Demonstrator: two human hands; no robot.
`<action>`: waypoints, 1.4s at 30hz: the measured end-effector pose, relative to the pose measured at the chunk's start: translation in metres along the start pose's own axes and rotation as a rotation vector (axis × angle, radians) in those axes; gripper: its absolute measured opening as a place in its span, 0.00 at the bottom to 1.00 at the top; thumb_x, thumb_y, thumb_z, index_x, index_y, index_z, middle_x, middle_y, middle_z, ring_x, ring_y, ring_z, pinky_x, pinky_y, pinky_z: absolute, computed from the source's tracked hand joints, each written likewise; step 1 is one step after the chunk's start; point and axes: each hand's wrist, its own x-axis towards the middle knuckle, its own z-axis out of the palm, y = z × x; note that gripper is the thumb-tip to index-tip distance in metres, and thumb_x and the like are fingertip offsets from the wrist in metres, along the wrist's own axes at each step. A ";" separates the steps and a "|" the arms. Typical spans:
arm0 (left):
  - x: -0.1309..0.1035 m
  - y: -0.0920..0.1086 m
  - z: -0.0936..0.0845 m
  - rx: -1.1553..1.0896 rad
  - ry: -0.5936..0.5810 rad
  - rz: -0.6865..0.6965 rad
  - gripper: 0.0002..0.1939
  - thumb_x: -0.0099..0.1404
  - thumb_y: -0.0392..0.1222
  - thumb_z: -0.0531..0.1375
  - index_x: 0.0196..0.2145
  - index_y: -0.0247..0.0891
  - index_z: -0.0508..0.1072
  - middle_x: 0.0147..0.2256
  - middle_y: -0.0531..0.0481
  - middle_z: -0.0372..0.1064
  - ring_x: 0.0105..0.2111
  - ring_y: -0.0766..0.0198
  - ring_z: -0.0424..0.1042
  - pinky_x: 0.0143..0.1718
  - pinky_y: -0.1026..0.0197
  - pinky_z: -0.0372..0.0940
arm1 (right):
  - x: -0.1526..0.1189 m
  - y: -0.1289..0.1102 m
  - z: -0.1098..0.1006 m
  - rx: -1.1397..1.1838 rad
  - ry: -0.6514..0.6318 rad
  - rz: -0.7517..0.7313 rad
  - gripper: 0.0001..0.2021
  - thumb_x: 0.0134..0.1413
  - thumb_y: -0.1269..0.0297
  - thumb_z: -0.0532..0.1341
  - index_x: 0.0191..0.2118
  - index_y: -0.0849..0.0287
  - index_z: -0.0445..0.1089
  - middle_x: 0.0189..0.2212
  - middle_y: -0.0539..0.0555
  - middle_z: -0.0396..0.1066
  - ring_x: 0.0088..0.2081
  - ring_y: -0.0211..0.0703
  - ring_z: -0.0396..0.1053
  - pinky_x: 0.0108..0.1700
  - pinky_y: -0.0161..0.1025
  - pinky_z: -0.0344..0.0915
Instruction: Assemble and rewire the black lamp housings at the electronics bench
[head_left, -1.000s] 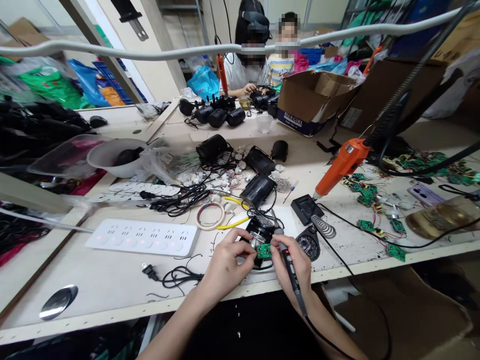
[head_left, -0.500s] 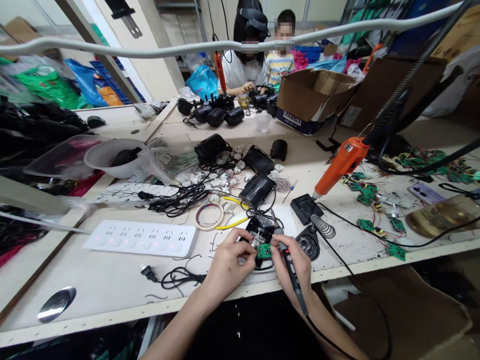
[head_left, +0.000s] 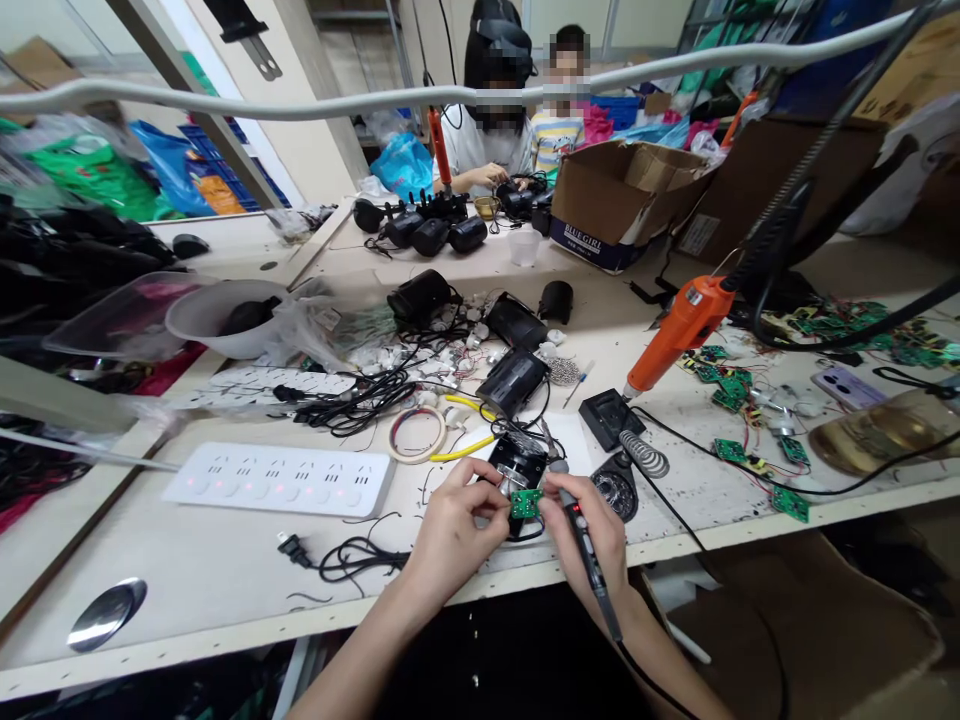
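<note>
My left hand is closed, its thumb and fingertips pinching the left end of a small green circuit board. In my right hand lies a soldering iron, held like a pen, with a red light on its handle and its tip pointing away from me. The right fingertips are close to the board's right edge; whether they touch it I cannot tell. Just behind the board sits an opened black housing with a round metallic part inside, partly hidden by my fingers.
A soldering iron stand with a coil is at the right, under a hanging orange electric screwdriver. To the left lie a white power strip and a tape roll. Several circuit boards lie right. Two people are across the bench.
The view has shifted very slightly. My right fingers and the soldering iron have turned a little; both hands stay in nearly the same place around the circuit board.
</note>
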 end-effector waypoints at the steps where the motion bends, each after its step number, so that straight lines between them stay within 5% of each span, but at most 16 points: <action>1: 0.000 0.000 0.000 -0.002 -0.003 -0.006 0.08 0.58 0.31 0.58 0.26 0.36 0.76 0.39 0.48 0.64 0.31 0.69 0.72 0.33 0.67 0.73 | 0.000 0.001 -0.004 0.009 0.002 -0.003 0.10 0.63 0.69 0.59 0.49 0.57 0.69 0.37 0.55 0.73 0.38 0.43 0.74 0.42 0.40 0.73; 6: 0.001 0.001 -0.002 -0.010 -0.018 -0.029 0.08 0.57 0.31 0.58 0.25 0.36 0.76 0.39 0.48 0.64 0.31 0.69 0.72 0.32 0.67 0.73 | -0.006 -0.005 -0.039 0.082 0.054 0.014 0.12 0.64 0.65 0.56 0.51 0.55 0.72 0.35 0.54 0.73 0.34 0.45 0.73 0.35 0.40 0.73; 12: 0.001 0.003 -0.002 -0.005 -0.021 -0.029 0.08 0.57 0.31 0.58 0.24 0.37 0.76 0.39 0.48 0.64 0.31 0.70 0.71 0.32 0.67 0.72 | -0.028 -0.027 -0.067 0.130 -0.193 0.018 0.16 0.63 0.68 0.56 0.55 0.52 0.70 0.30 0.51 0.75 0.31 0.43 0.74 0.34 0.39 0.74; 31: 0.001 0.002 0.000 -0.039 0.003 -0.025 0.07 0.56 0.31 0.59 0.25 0.37 0.76 0.39 0.49 0.65 0.31 0.70 0.72 0.33 0.67 0.73 | -0.032 -0.028 -0.054 0.121 -0.205 0.085 0.13 0.62 0.69 0.58 0.50 0.53 0.73 0.31 0.51 0.78 0.29 0.42 0.77 0.29 0.35 0.75; 42: 0.000 0.005 0.001 -0.033 0.012 -0.039 0.08 0.55 0.28 0.58 0.25 0.37 0.76 0.39 0.49 0.65 0.32 0.70 0.71 0.33 0.69 0.72 | -0.026 -0.027 -0.052 0.079 -0.294 -0.184 0.20 0.57 0.77 0.57 0.54 0.56 0.69 0.30 0.53 0.75 0.29 0.43 0.72 0.31 0.39 0.71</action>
